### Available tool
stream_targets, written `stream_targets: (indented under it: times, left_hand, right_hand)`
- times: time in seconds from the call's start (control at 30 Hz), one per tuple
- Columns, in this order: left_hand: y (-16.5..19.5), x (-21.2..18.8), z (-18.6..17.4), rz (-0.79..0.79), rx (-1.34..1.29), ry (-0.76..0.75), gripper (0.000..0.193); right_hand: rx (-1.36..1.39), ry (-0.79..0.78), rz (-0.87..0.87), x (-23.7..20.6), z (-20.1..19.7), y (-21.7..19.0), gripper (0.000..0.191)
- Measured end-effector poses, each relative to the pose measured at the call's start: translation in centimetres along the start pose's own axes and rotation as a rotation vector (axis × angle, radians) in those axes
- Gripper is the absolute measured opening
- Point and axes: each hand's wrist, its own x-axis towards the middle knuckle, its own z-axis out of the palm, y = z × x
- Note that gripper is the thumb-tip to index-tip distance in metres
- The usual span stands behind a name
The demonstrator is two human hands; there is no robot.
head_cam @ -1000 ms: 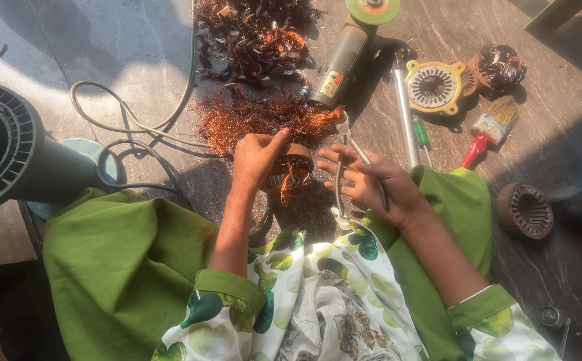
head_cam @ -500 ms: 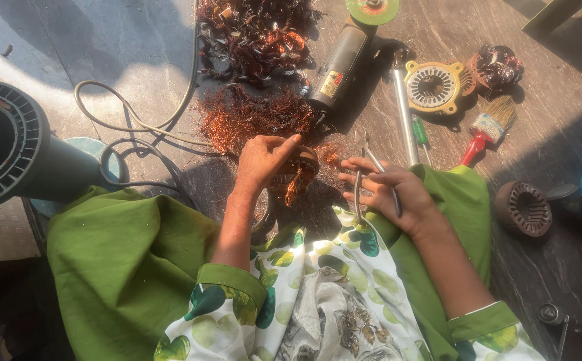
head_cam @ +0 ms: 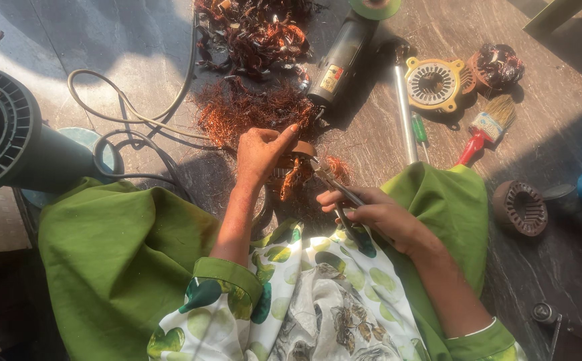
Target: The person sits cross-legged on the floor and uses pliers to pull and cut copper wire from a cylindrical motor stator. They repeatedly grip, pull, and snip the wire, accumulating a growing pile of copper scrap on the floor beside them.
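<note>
Since half a second ago the right hand (head_cam: 378, 217) has drawn back toward the lap, and its pliers (head_cam: 336, 188) now slant up with the tips at the coil; the left hand (head_cam: 261, 152) has kept its place. That wound motor coil (head_cam: 296, 168), a ring with copper strands spilling from it, sits on the floor just past the knees, near the middle of the view. Left fingers are closed over its near rim, forefinger stretched across the top. Right fingers are wrapped tight round the plier handles, and the tips reach the coil's 3 o'clock side; whether they bite wire cannot be told.

At 12 o'clock from the coil lies a heap of pulled copper wire (head_cam: 251, 107), and beyond it a darker pile of scrap windings (head_cam: 257, 30). A cylindrical power tool (head_cam: 338, 60) lies at 1 o'clock. Toward 2 o'clock sit a metal rod (head_cam: 405, 113), a yellow ring-shaped stator (head_cam: 433, 83) and a red-handled brush (head_cam: 485, 130). At 9 o'clock stands a fan housing (head_cam: 3, 134), with a cable (head_cam: 124, 113) looping near it.
</note>
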Motion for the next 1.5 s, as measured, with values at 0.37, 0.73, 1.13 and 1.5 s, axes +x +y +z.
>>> stream_targets:
  times: [0.37, 0.73, 1.13, 1.5]
  left_hand:
    - [-0.1, 0.0, -0.3, 0.027, -0.037, -0.022, 0.051]
    - [0.2, -0.1, -0.1, 0.082, 0.087, -0.026, 0.053]
    - [-0.3, 0.0, 0.1, 0.092, 0.065, 0.047, 0.056]
    - [0.0, -0.4, 0.2, 0.214, 0.006, 0.022, 0.047]
  right_hand:
    - [-0.321, 0.020, 0.171, 1.3, 0.9, -0.6, 0.052]
    - [-0.605, 0.006, 0.109, 1.9, 1.2, -1.6, 0.042]
    - [-0.404, -0.021, 0.140, 3.6, 1.5, -1.0, 0.031]
    - [-0.342, -0.075, 0.214, 4.4, -0.4, -0.6, 0.042]
